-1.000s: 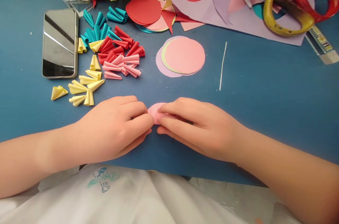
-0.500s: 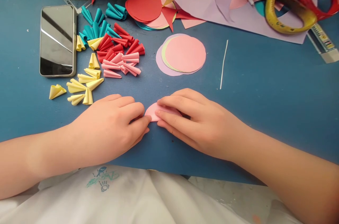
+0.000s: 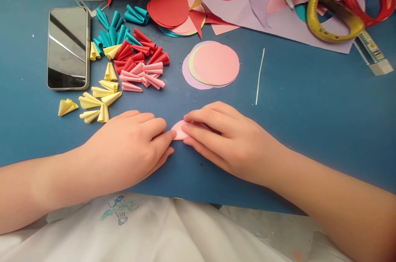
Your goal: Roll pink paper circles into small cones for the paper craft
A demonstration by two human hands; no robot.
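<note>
A small folded pink paper piece lies on the blue mat near the front edge. My left hand pinches its left end with closed fingers. My right hand presses its fingertips down on the right part, covering most of it. Behind them lies a stack of paper circles, pink on top over yellow and lilac. To the left is a heap of rolled paper cones in teal, red, pink and yellow.
A phone lies face up at the far left. Paper scraps, a red circle and red and yellow scissors crowd the back. A thin white strip lies right of the circles, a ruler at far right.
Both hands have shifted slightly away from me with the pink piece. My right fingers have slid further over it, flattening it against the mat.
</note>
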